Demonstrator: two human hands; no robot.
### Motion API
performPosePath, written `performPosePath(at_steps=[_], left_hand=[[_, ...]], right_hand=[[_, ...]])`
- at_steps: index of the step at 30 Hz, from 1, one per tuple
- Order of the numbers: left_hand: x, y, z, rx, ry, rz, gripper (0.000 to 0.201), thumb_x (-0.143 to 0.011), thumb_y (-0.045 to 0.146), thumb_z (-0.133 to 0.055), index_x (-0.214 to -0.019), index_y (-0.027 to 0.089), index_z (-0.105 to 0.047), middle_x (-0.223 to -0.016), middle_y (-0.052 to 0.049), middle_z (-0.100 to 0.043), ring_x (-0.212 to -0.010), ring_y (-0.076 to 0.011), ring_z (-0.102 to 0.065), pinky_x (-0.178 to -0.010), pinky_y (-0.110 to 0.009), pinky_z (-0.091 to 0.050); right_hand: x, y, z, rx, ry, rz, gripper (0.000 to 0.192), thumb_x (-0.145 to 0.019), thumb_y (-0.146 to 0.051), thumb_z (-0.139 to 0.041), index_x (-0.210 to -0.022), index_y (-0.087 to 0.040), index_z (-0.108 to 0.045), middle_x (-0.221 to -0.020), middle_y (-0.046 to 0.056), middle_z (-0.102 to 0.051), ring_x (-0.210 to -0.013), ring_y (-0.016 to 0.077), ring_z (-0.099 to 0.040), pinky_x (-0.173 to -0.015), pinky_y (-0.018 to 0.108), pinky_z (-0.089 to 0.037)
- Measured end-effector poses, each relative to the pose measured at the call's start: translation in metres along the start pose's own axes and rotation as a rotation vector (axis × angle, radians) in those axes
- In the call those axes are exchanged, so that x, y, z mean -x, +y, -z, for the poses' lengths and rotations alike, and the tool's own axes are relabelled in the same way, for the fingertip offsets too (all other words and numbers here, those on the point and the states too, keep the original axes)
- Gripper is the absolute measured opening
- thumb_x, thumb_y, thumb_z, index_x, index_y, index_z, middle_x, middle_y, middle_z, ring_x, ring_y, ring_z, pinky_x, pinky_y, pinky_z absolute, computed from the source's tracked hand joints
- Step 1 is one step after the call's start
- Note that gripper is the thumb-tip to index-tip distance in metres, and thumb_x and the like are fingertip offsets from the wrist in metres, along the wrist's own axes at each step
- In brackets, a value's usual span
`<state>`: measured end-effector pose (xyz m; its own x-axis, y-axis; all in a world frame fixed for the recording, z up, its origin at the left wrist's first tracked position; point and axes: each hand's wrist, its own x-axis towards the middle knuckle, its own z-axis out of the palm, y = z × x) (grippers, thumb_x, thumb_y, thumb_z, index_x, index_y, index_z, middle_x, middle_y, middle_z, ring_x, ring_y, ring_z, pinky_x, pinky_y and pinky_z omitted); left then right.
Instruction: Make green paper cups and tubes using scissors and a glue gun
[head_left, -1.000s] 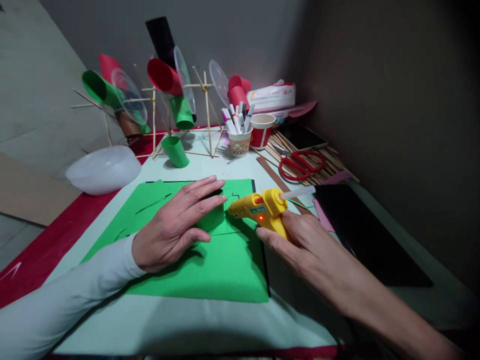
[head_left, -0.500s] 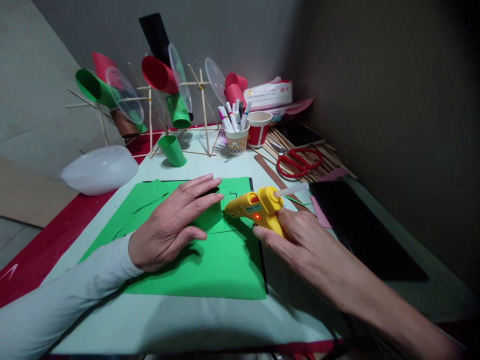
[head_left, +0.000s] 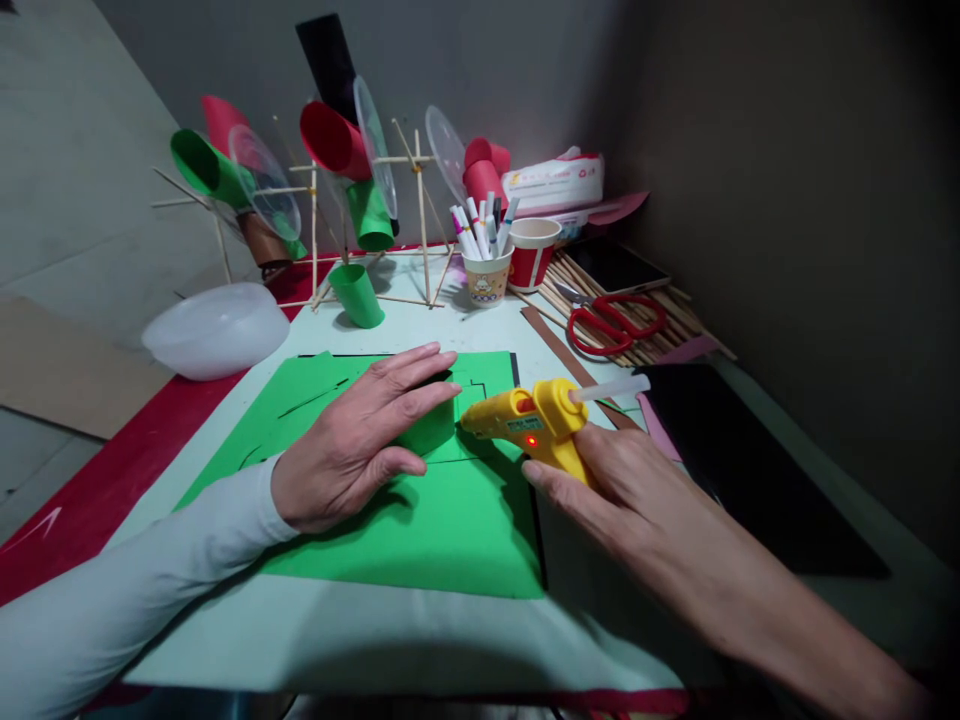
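My left hand (head_left: 349, 445) rests over a short green paper tube (head_left: 433, 428), its fingers laid across the top and the thumb on the near side, so most of the tube is hidden. The tube stands on a green paper sheet (head_left: 450, 525) marked with black lines. My right hand (head_left: 600, 475) is closed round the handle of a yellow hot glue gun (head_left: 529, 415). Its nozzle is at the tube's lower right edge. A red light glows on the gun's side, and a clear glue stick (head_left: 611, 389) juts from its back.
Red scissors (head_left: 619, 322) lie on wooden sticks (head_left: 682, 340) at the right, near a black sheet (head_left: 757, 470). A cup of markers (head_left: 487, 280) and a green paper cup (head_left: 358, 297) stand behind. Stick frames (head_left: 421, 220) with paper tubes fill the back left, beside a white bowl (head_left: 214, 330).
The whole scene has shifted slightly rightward in view. Both hands, the tube and the glue gun keep nearly the same places relative to each other.
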<state>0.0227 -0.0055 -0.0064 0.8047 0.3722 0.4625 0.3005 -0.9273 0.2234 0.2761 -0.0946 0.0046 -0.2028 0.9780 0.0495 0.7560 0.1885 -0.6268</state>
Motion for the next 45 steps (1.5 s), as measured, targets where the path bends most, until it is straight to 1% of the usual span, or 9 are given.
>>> performPosePath(at_steps=[5,11,18,25,29,33,38,41,45], left_hand=[[0.0,-0.001,-0.001,0.009,0.006,-0.008,0.059,-0.101,0.051,-0.039,-0.144,0.012,-0.048,-0.153,-0.022,-0.046,-0.147,-0.0328,-0.034,-0.121,-0.049,-0.028],[0.001,0.0,0.0,0.013,0.012,0.002,0.06,-0.101,0.053,-0.036,-0.145,0.015,-0.047,-0.154,-0.02,-0.045,-0.147,-0.0329,-0.034,-0.121,-0.051,-0.029],[0.002,-0.002,-0.001,0.023,0.021,-0.002,0.064,-0.099,0.059,-0.034,-0.145,0.016,-0.048,-0.155,-0.019,-0.045,-0.146,-0.0343,-0.035,-0.12,-0.053,-0.029],[-0.001,-0.001,0.0,0.023,0.01,-0.019,0.065,-0.1,0.056,-0.033,-0.141,0.009,-0.051,-0.152,-0.024,-0.046,-0.147,-0.0324,-0.035,-0.121,-0.05,-0.029],[-0.002,-0.001,-0.001,0.023,0.041,-0.033,0.065,-0.1,0.057,-0.033,-0.141,0.01,-0.051,-0.151,-0.024,-0.048,-0.147,-0.0313,-0.036,-0.12,-0.05,-0.03],[-0.002,-0.001,0.001,0.022,0.015,-0.045,0.068,-0.1,0.056,-0.032,-0.137,0.003,-0.053,-0.149,-0.029,-0.049,-0.147,-0.0313,-0.036,-0.12,-0.049,-0.03],[-0.003,0.0,0.001,0.03,0.02,-0.049,0.071,-0.1,0.057,-0.031,-0.135,-0.001,-0.054,-0.147,-0.03,-0.049,-0.147,-0.0322,-0.036,-0.121,-0.049,-0.03],[-0.003,0.0,0.0,0.03,0.02,-0.046,0.071,-0.1,0.057,-0.031,-0.136,0.001,-0.054,-0.147,-0.03,-0.05,-0.146,-0.0325,-0.036,-0.12,-0.051,-0.03],[-0.002,-0.001,0.0,0.028,0.024,-0.05,0.069,-0.1,0.059,-0.029,-0.139,0.007,-0.052,-0.148,-0.027,-0.05,-0.146,-0.0323,-0.037,-0.118,-0.054,-0.032]], right_hand=[[0.004,0.007,-0.006,0.053,0.085,0.093,0.025,-0.099,-0.035,-0.041,-0.08,-0.024,-0.053,-0.069,0.003,-0.057,-0.07,0.0229,-0.06,-0.059,0.032,-0.042],[0.005,0.008,-0.005,0.076,0.101,0.156,0.029,-0.098,-0.034,-0.035,-0.075,-0.024,-0.05,-0.066,0.002,-0.053,-0.064,0.022,-0.057,-0.059,0.034,-0.043],[0.006,-0.004,0.0,0.048,-0.002,0.01,0.034,-0.093,-0.037,-0.03,-0.081,-0.021,-0.058,-0.073,0.011,-0.061,-0.07,0.027,-0.061,-0.059,0.038,-0.048],[0.005,-0.009,-0.001,0.024,-0.014,-0.062,0.027,-0.089,-0.038,-0.032,-0.075,-0.026,-0.052,-0.066,0.006,-0.058,-0.064,0.0263,-0.061,-0.058,0.039,-0.049],[0.008,-0.013,-0.002,-0.005,0.004,-0.044,0.025,-0.089,-0.038,-0.033,-0.072,-0.029,-0.048,-0.064,0.005,-0.059,-0.058,0.0248,-0.06,-0.052,0.037,-0.048],[0.013,-0.016,-0.003,0.019,0.052,-0.005,0.028,-0.093,-0.037,-0.033,-0.068,-0.029,-0.045,-0.058,0.001,-0.054,-0.05,0.0216,-0.056,-0.05,0.035,-0.049],[0.016,-0.016,-0.007,-0.003,0.066,0.067,0.028,-0.093,-0.034,-0.034,-0.068,-0.028,-0.044,-0.058,0.0,-0.052,-0.05,0.0192,-0.055,-0.047,0.031,-0.046],[0.015,-0.018,-0.008,-0.03,0.038,0.079,0.028,-0.094,-0.033,-0.035,-0.069,-0.027,-0.048,-0.061,0.001,-0.056,-0.052,0.0193,-0.056,-0.049,0.031,-0.046],[0.014,-0.019,-0.007,-0.131,0.018,-0.006,0.033,-0.096,-0.043,-0.041,-0.071,-0.026,-0.056,-0.062,0.001,-0.059,-0.056,0.0206,-0.057,-0.053,0.032,-0.049]])
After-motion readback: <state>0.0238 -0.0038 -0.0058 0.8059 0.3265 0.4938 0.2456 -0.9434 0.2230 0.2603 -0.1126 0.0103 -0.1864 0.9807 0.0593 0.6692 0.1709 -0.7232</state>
